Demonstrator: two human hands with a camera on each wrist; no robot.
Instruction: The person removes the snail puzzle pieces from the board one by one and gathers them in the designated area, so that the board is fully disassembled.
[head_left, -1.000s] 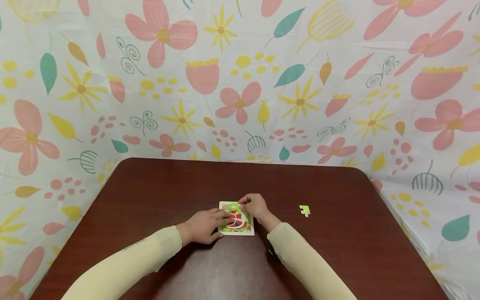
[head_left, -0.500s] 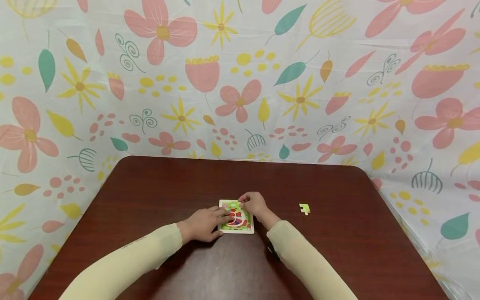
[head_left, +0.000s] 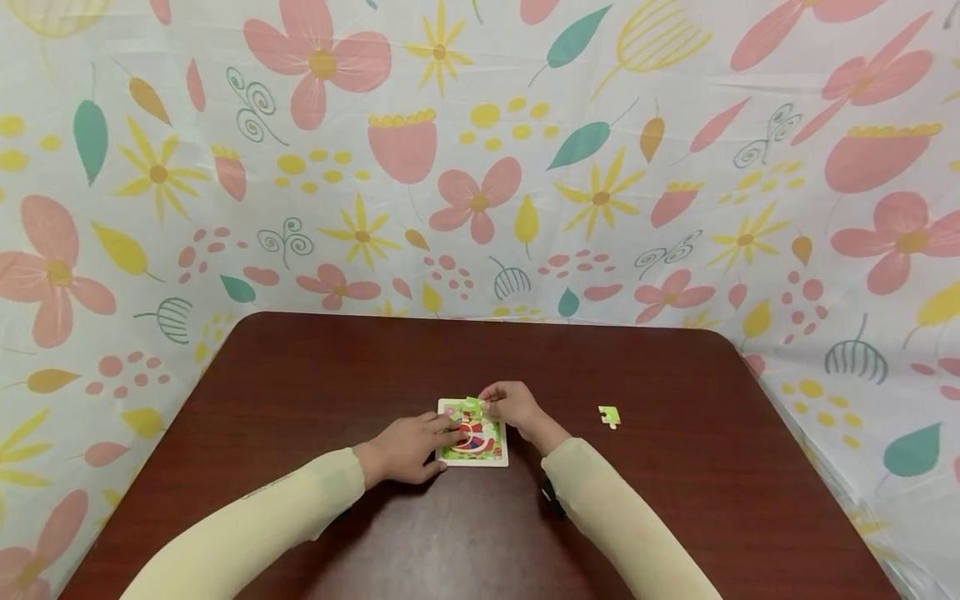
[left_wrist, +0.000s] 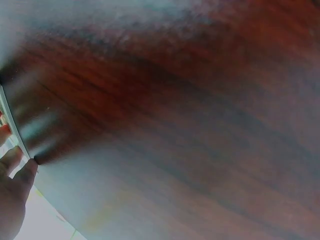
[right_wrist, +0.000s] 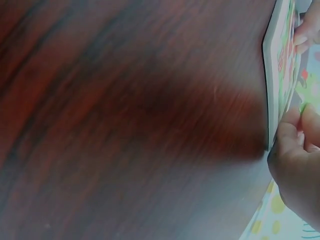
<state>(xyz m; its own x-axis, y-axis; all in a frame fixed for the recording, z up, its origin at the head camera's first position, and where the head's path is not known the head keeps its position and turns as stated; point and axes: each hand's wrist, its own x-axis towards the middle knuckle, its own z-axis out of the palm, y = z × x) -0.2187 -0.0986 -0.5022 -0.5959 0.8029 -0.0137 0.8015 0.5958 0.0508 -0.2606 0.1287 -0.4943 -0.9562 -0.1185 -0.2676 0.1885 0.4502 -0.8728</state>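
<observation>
A square jigsaw puzzle [head_left: 483, 460] with a pale frame and a red, blue and green picture lies on the table. My left hand [head_left: 408, 448] rests on its left side, fingers stretched over the picture and thumb at the lower left edge. At the puzzle's upper right corner, my right hand [head_left: 517, 408] pinches a green puzzle piece [head_left: 474, 405] between thumb and fingertips. That piece sits over the top edge, and my fingers partly cover it. In the right wrist view the green piece [right_wrist: 311, 91] rises from the fingertips, above the board.
A loose green and white puzzle piece [head_left: 611, 415] lies on the dark brown table [head_left: 360, 358], right of the puzzle. Behind the table hangs a flower-patterned cloth [head_left: 480, 275].
The green piece in my right hand has turned and come further into sight over the top edge. The right hand has shifted slightly; the left stays on the puzzle.
</observation>
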